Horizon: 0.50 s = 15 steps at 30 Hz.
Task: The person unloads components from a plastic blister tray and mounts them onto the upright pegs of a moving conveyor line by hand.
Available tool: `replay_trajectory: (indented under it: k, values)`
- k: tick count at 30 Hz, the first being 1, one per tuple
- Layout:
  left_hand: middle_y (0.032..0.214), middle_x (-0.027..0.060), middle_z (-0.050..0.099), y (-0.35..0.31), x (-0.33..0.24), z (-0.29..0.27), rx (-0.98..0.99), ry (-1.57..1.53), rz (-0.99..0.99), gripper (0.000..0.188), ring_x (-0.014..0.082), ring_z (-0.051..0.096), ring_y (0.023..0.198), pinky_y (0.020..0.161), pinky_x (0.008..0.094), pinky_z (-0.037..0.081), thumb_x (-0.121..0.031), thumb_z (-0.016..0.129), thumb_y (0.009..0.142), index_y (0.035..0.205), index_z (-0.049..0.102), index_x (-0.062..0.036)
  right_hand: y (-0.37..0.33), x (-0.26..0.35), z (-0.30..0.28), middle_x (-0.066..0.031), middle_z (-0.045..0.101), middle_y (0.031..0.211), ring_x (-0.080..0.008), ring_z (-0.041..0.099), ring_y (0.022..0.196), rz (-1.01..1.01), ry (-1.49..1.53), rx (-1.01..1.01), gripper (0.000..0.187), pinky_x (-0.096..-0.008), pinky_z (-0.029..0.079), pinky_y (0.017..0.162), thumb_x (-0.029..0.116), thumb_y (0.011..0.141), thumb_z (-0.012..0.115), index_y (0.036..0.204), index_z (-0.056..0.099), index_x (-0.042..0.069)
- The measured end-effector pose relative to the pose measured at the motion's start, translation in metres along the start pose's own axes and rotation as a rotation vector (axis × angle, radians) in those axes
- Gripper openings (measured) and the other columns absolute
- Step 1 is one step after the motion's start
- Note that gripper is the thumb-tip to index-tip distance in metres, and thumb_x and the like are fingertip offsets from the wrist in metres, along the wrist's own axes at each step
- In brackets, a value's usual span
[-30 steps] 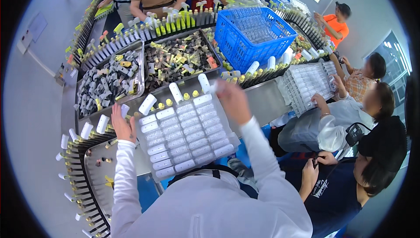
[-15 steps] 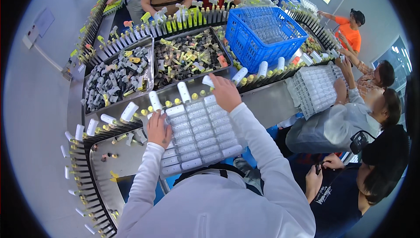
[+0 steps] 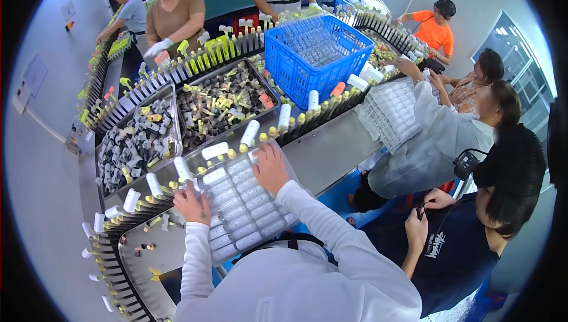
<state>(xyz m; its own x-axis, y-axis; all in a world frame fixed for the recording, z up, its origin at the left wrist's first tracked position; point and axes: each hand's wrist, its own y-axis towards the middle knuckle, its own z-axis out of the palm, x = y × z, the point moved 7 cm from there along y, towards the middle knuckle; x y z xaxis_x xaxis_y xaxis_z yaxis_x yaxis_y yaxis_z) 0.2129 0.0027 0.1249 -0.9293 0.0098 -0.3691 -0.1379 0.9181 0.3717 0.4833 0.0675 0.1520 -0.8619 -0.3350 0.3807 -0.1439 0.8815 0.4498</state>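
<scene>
The tray (image 3: 253, 196) lay beside pegs (image 3: 263, 137). The left hand (image 3: 192, 205), fingers slightly spread, rested at its left edge; the right hand (image 3: 272, 169) curled over its upper right, whether pinching anything I could not tell. White cases (image 3: 250, 133) on the pegs stood before bins (image 3: 178, 127) and a crate (image 3: 290, 76).

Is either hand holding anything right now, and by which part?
Right hand: its fingertips are at a white piece over the clear tray, but the grip is hidden. Left hand: at the tray's left edge; whether it grips cannot be told.
</scene>
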Motion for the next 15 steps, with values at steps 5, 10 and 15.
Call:
replay_trajectory:
  k: [5,10,15]
  values:
    - [0.13,0.0243,0.045,-0.001,0.0,0.001,-0.029,0.062,0.001,0.057,0.0443,0.04,0.118,0.104,0.0522,0.03,-0.019,0.07,0.08,0.133,0.052,-0.0078,0.014,-0.005,0.01,-0.016,0.051,0.123,-0.0361,0.042,0.126,0.11,-0.012,0.041,0.039,-0.0495,0.038,0.104,0.02,0.077,0.066,0.112,0.058,0.003]
    - [0.138,0.0208,0.045,-0.001,0.009,0.011,-0.042,-0.019,0.052,0.058,0.0424,0.037,0.129,0.11,0.052,0.025,-0.018,0.069,0.079,0.133,0.05,-0.0065,0.015,-0.009,0.014,-0.0172,0.047,0.125,-0.0418,0.039,0.126,0.207,0.058,0.13,0.041,-0.0523,0.039,0.101,0.019,0.075,0.07,0.112,0.06,0.007]
    - [0.134,0.0178,0.048,0.001,0.007,0.01,-0.019,-0.153,0.021,0.053,0.0387,0.04,0.13,0.11,0.0501,0.026,-0.016,0.067,0.08,0.129,0.051,-0.0061,0.007,-0.007,-0.006,-0.0155,0.051,0.124,-0.0375,0.042,0.127,0.072,0.094,-0.066,0.044,-0.0497,0.036,0.104,0.019,0.073,0.077,0.111,0.058,0.006]
